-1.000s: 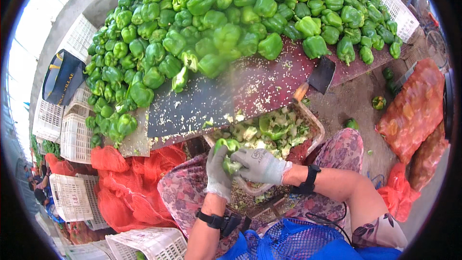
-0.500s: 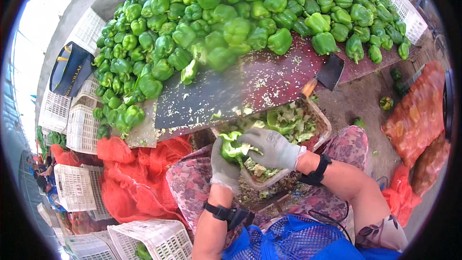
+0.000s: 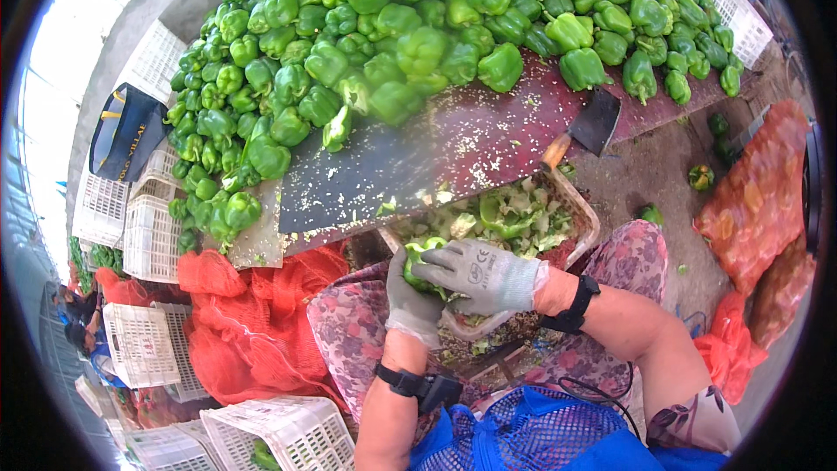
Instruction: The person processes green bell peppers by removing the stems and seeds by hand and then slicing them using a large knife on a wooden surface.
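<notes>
Both my hands wear grey-palmed work gloves and meet around one green bell pepper (image 3: 422, 263) above my lap. My left hand (image 3: 408, 296) is wrapped round its left side. Across its right side lie the fingers of my right hand (image 3: 475, 274), so most of the pepper is covered and only its upper part shows. Just beyond and beneath the hands stands a pale plastic crate (image 3: 589, 228) holding pepper cores, seeds and scraps. A cleaver (image 3: 595, 126) with a wooden handle rests on the seed-strewn dark red table (image 3: 488, 135) past the crate.
A large heap of green bell peppers (image 3: 384, 26) covers the table's far side. Red mesh sacks (image 3: 235, 331) lie at my left beside white crates (image 3: 139, 344). Filled mesh sacks (image 3: 758, 201) stand at the right, with loose peppers (image 3: 700, 177) on the floor.
My right hand has turned over the pepper, its back now facing up, and hides more of it. The opened inside of the pepper showed before. The view has shifted slightly.
</notes>
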Available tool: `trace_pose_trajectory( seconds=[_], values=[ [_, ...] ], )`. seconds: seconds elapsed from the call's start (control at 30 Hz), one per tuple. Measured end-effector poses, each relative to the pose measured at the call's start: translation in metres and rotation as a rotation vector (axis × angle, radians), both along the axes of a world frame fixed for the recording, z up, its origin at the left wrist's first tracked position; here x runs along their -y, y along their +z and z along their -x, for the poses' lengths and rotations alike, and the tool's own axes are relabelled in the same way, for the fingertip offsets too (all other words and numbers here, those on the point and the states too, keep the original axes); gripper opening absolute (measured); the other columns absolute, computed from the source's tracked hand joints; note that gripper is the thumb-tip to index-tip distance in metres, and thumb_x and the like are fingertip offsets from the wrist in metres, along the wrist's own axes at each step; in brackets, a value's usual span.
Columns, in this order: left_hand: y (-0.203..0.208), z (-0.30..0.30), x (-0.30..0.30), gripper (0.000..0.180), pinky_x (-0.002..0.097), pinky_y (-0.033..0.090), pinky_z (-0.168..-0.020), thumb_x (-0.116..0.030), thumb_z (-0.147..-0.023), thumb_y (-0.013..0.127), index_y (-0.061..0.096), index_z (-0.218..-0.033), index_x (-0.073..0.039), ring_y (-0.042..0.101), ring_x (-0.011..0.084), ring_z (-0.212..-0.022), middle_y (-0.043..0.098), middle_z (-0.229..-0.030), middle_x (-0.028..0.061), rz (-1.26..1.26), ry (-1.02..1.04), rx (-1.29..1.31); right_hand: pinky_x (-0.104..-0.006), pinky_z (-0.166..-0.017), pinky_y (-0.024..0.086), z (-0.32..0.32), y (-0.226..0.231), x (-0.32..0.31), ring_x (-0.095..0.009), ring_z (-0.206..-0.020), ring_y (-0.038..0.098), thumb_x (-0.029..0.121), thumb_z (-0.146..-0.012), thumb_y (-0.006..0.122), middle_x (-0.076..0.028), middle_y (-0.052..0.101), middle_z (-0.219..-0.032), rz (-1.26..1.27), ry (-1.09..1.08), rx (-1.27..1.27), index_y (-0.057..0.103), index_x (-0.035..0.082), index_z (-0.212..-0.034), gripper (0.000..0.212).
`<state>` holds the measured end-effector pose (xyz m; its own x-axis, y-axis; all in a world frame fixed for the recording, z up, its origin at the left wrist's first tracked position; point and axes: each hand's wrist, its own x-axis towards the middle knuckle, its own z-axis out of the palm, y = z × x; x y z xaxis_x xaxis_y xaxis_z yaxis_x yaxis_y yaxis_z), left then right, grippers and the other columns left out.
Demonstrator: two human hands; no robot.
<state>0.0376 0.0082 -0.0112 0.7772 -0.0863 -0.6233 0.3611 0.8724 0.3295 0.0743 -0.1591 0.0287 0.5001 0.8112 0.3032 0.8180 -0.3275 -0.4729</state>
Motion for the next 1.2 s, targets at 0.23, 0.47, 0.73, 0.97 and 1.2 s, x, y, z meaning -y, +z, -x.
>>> trace_pose_trajectory(
  seconds=[0.23, 0.47, 0.73, 0.97, 1.2],
  values=[
    [-0.003, -0.001, 0.001, 0.04, 0.0431, 0.047, -0.097, -0.041, -0.093, 0.05, 0.061, -0.116, -0.01, 0.062, 0.0261, -0.104, 0.065, -0.111, 0.0095, 0.052, -0.093, -0.018, -0.0343, -0.077, 0.05, -0.001, -0.013, 0.004, -0.021, -0.089, 0.061, 0.025, -0.08, 0.062, -0.004, 0.06, -0.103, 0.035, -0.002, 0.312, 0.056, 0.012, -0.121, 0.043],
    [0.0, 0.006, 0.021, 0.034, 0.0404, 0.049, -0.096, -0.029, -0.087, 0.053, 0.06, -0.114, -0.011, 0.059, 0.0229, -0.109, 0.063, -0.115, 0.007, 0.08, -0.037, -0.048, -0.035, -0.072, 0.046, 0.002, -0.021, -0.011, -0.022, -0.078, 0.058, 0.027, -0.089, 0.058, -0.005, 0.056, -0.082, -0.119, -0.297, 0.21, 0.059, 0.008, -0.104, 0.025],
    [-0.001, 0.004, 0.004, 0.031, 0.0377, 0.049, -0.093, -0.03, -0.092, 0.049, 0.059, -0.113, -0.01, 0.061, 0.0226, -0.104, 0.064, -0.108, 0.0079, 0.014, -0.023, 0.184, -0.0377, -0.077, 0.047, -0.012, -0.002, -0.01, -0.025, -0.086, 0.06, 0.029, -0.086, 0.062, -0.008, 0.059, -0.094, -0.145, -0.107, 0.143, 0.058, 0.009, -0.111, 0.033],
    [0.016, -0.001, -0.002, 0.041, 0.0461, 0.044, -0.102, -0.037, -0.09, 0.051, 0.059, -0.119, -0.009, 0.059, 0.0276, -0.111, 0.064, -0.117, 0.0096, 0.06, -0.093, -0.04, -0.0391, -0.082, 0.046, -0.002, -0.008, -0.003, -0.026, -0.094, 0.058, 0.021, -0.078, 0.064, -0.008, 0.058, -0.104, -0.015, -0.039, 0.168, 0.052, 0.009, -0.128, 0.053],
    [0.004, 0.01, 0.035, 0.042, 0.0473, 0.044, -0.103, -0.03, -0.089, 0.052, 0.053, -0.126, -0.009, 0.057, 0.0295, -0.115, 0.06, -0.123, 0.0114, -0.013, 0.011, -0.02, -0.042, -0.079, 0.049, -0.012, -0.013, -0.017, -0.033, -0.089, 0.062, 0.022, -0.089, 0.06, -0.015, 0.064, -0.1, -0.266, -0.404, -0.24, 0.059, 0.006, -0.113, 0.03]
  ],
)
